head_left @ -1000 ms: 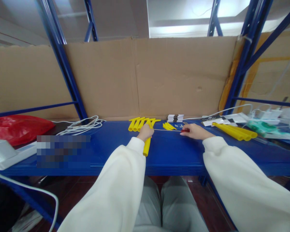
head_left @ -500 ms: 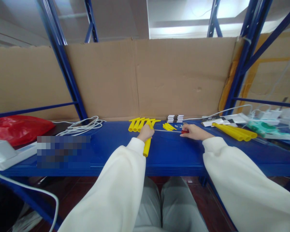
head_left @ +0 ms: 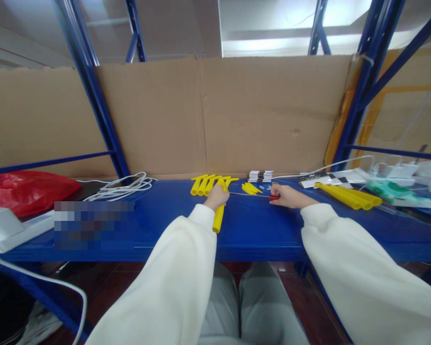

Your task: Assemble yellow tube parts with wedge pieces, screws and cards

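My left hand [head_left: 216, 196] is closed around a yellow tube-shaped piece [head_left: 219, 221], whose near end points down toward the table's front edge. In my right hand [head_left: 286, 196] I grip the red handle of a screwdriver [head_left: 274, 197]. Its long thin shaft runs left to the yellow piece at my left fingers; its tip is hidden there. Just behind my left hand, several similar yellow pieces [head_left: 200, 186] lie in a row. Between my hands, beyond the shaft, is a small pile of flat yellow parts [head_left: 251, 188]. Tiny pale bits, too small to name, lie beside it.
A stack of white-and-black pieces [head_left: 260, 176] stands against the cardboard panel [head_left: 237, 120]. Yellow tubes [head_left: 348, 195] lie at the right near white cables and adapters. On the left are a coiled white cable [head_left: 136, 184], a red bag [head_left: 28, 191] and a power strip [head_left: 25, 234].
My right hand and the red screwdriver handle have shifted very slightly to the right. My left hand and the yellow tube stay in place.
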Available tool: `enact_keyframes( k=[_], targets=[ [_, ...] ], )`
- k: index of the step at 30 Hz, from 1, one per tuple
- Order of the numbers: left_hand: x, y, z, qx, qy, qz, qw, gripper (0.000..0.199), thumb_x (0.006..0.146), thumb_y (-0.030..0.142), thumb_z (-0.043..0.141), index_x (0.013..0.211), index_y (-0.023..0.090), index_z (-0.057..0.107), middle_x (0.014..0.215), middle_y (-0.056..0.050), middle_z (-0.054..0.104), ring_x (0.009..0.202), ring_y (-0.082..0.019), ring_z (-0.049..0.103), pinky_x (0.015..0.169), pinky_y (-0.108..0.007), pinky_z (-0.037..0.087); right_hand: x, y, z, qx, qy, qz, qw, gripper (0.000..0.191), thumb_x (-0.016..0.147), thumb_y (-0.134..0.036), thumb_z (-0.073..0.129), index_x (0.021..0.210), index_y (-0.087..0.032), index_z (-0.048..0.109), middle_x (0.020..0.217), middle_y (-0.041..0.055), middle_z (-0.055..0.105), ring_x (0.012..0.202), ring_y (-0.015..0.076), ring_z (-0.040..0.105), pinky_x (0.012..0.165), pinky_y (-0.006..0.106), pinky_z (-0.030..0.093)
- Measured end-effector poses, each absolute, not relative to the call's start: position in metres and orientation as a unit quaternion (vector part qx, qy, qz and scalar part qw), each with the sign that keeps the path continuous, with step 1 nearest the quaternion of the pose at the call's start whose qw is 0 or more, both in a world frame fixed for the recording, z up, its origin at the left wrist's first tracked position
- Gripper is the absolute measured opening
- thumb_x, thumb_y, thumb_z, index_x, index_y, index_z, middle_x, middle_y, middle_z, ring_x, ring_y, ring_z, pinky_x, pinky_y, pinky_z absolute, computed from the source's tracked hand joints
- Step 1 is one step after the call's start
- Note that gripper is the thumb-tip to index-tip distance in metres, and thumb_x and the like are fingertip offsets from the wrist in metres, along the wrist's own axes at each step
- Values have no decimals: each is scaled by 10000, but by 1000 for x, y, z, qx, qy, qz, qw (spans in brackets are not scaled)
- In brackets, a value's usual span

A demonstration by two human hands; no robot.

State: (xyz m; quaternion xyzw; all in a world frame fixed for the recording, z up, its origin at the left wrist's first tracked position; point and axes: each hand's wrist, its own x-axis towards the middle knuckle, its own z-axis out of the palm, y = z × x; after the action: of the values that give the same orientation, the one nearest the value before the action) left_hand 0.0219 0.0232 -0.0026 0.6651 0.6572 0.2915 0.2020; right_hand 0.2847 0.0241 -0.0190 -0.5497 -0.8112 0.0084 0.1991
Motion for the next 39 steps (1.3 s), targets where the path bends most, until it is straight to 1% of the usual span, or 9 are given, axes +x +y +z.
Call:
enact_keyframes(
  k=[5, 10, 16, 19, 25, 28, 31, 36, 39],
  targets=[
    [23, 23, -2, 660, 656, 295, 218, 232, 819, 60, 536, 958, 103, 717, 769, -112, 735, 753, -225, 728, 666, -262, 549, 289, 22, -14, -549, -818, -18, 173, 145, 772, -368, 660, 755, -230, 620, 740, 42, 681, 694, 206, 614, 603, 287, 421],
    [23, 21, -1, 659, 661, 288, 213, 230, 834, 68, 534, 963, 99, 721, 773, -114, 734, 762, -219, 730, 685, -257, 549, 289, 22, -13, -547, -823, 31, 152, 161, 836, -353, 578, 830, -221, 671, 863, 75, 729, 776, 234, 660, 687, 319, 467],
    [22, 21, -2, 658, 664, 286, 211, 228, 837, 76, 525, 954, 99, 719, 765, -115, 728, 749, -223, 722, 650, -264, 547, 286, 20, -16, -566, -804, 16, 182, 157, 751, -309, 667, 840, -217, 576, 766, 44, 683, 703, 208, 632, 621, 286, 449],
    [22, 24, -4, 658, 657, 292, 223, 223, 837, 82, 533, 966, 106, 713, 779, -113, 734, 725, -214, 718, 638, -261, 542, 285, 19, -15, -576, -796, -7, 187, 141, 749, -263, 654, 830, -224, 545, 723, 23, 660, 660, 186, 607, 594, 270, 419],
    [23, 25, -4, 658, 656, 292, 225, 248, 833, 79, 530, 1002, 62, 711, 826, -144, 736, 718, -225, 719, 626, -268, 529, 291, 21, -11, -558, -814, 12, 165, 156, 760, -363, 663, 766, -214, 620, 776, 54, 701, 739, 211, 629, 638, 289, 437],
    [23, 23, -2, 659, 654, 295, 226, 249, 831, 68, 530, 1002, 56, 710, 800, -141, 725, 729, -229, 718, 618, -262, 516, 294, 23, -11, -539, -825, 51, 162, 212, 786, -410, 623, 775, -204, 671, 786, 62, 715, 748, 221, 633, 654, 303, 448],
    [22, 21, -2, 659, 651, 300, 229, 250, 835, 62, 524, 1007, 55, 704, 753, -126, 703, 691, -223, 703, 585, -261, 497, 295, 23, -13, -531, -827, 75, 166, 239, 787, -429, 607, 763, -196, 658, 743, 56, 692, 707, 215, 616, 631, 303, 440],
    [23, 22, -2, 654, 646, 314, 236, 229, 820, 45, 532, 974, 76, 699, 657, -80, 652, 611, -200, 658, 538, -255, 462, 293, 25, -16, -546, -809, 43, 211, 172, 706, -321, 676, 787, -211, 572, 735, 29, 656, 672, 184, 584, 600, 273, 416],
    [23, 23, -3, 648, 648, 320, 241, 204, 807, 45, 555, 937, 101, 702, 606, -53, 621, 580, -193, 641, 542, -257, 458, 292, 24, -15, -545, -813, 22, 205, 154, 716, -307, 670, 738, -215, 549, 730, 29, 649, 675, 183, 581, 610, 275, 408]
  ],
)
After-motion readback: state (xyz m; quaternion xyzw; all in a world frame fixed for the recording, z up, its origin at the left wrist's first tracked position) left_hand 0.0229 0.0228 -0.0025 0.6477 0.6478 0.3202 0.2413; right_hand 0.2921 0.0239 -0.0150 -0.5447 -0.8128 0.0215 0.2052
